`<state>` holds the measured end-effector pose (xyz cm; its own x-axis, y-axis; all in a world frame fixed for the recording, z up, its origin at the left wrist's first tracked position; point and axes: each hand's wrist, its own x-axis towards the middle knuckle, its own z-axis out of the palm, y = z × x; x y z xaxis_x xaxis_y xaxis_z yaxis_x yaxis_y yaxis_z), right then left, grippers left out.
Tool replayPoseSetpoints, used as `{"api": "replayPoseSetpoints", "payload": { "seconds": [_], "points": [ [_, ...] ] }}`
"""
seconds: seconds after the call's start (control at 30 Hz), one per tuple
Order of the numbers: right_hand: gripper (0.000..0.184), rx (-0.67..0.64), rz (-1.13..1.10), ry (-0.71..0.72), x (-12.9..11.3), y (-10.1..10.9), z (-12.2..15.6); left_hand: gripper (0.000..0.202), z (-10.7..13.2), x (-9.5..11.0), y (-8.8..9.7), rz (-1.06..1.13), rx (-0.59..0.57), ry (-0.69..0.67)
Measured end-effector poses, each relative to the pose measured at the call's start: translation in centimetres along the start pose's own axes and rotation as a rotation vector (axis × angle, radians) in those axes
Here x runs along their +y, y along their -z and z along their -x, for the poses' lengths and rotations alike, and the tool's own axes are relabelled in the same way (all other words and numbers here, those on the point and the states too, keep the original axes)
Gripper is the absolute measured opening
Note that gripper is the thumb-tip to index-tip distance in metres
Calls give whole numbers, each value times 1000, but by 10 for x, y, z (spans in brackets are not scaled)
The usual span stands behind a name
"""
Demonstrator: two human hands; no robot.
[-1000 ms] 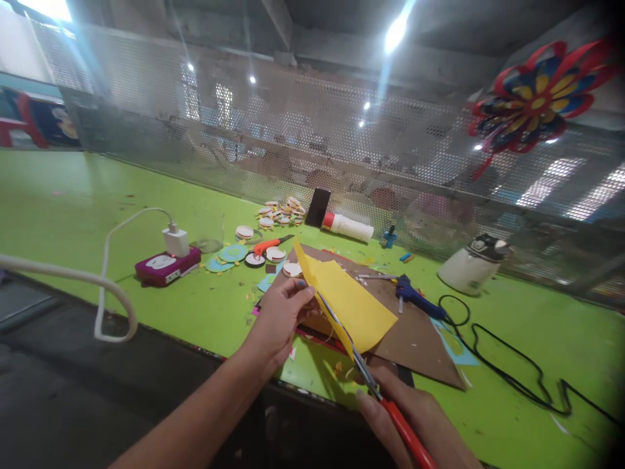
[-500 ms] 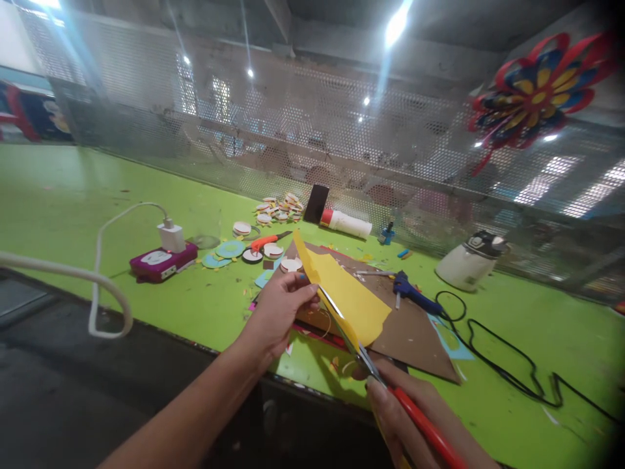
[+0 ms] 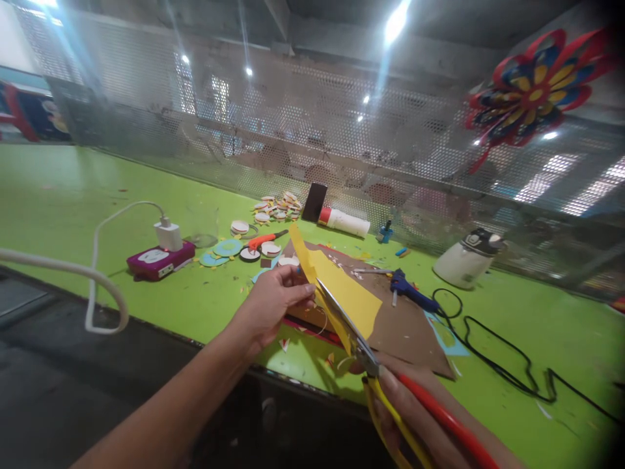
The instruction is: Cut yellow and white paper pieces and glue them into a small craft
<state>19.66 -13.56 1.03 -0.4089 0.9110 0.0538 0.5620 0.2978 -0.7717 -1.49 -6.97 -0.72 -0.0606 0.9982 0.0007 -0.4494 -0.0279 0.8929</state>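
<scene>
My left hand (image 3: 273, 303) pinches a sheet of yellow paper (image 3: 349, 290) at its left edge, thumb on the near side. In my right hand (image 3: 415, 404) is a pair of scissors (image 3: 364, 352) with one red and one yellow handle. Their blades point up and left along the paper, spread apart with the sheet between them. A narrow yellow strip stands along the left side of the cut. Beneath the paper lies a brown board (image 3: 415, 332), and on it a blue glue gun (image 3: 413, 291).
Left of the board are an orange-handled cutter (image 3: 263, 240), light blue paper rings (image 3: 228, 248) and a purple power strip (image 3: 159, 259) with a white charger. Behind stand a phone (image 3: 314, 202), a white bottle (image 3: 346, 221) and a pile of round pieces (image 3: 278, 207). A black cord (image 3: 508, 368) trails right.
The scissor handles have spread and their blades have opened wider on the yellow paper. The sheet has tilted a little. My left hand keeps its pinch and has shifted slightly left.
</scene>
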Motion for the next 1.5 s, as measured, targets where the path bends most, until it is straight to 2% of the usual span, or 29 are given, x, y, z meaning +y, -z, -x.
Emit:
{"api": "replayPoseSetpoints", "payload": {
  "seconds": [0.17, 0.27, 0.5, 0.8, 1.0, 1.3, 1.5],
  "points": [
    [57, -33, -60, -46, 11, 5, 1, 31, 0, 8, 2, -34, -40, 17],
    [56, -50, -41, -57, 8, 12, 2, 28, -1, 11, 0, -55, -54, 3],
    [44, 14, 71, 103, -9, 18, -3, 23, 3, 17, -8, -101, -96, -34],
    [44, -35, 162, 176, 6, 14, -7, 21, 5, 17, -9, -137, -122, -52],
    [43, -10, 125, 176, 3, 12, -5, 20, 9, 15, -14, -153, -51, -74],
    [45, -5, 138, 177, 10, 11, -8, 29, 4, 6, -20, -109, 60, -149],
    [43, 11, 164, 199, 10, 14, -6, 26, 4, 7, -25, -85, 62, -159]
  ]
}}
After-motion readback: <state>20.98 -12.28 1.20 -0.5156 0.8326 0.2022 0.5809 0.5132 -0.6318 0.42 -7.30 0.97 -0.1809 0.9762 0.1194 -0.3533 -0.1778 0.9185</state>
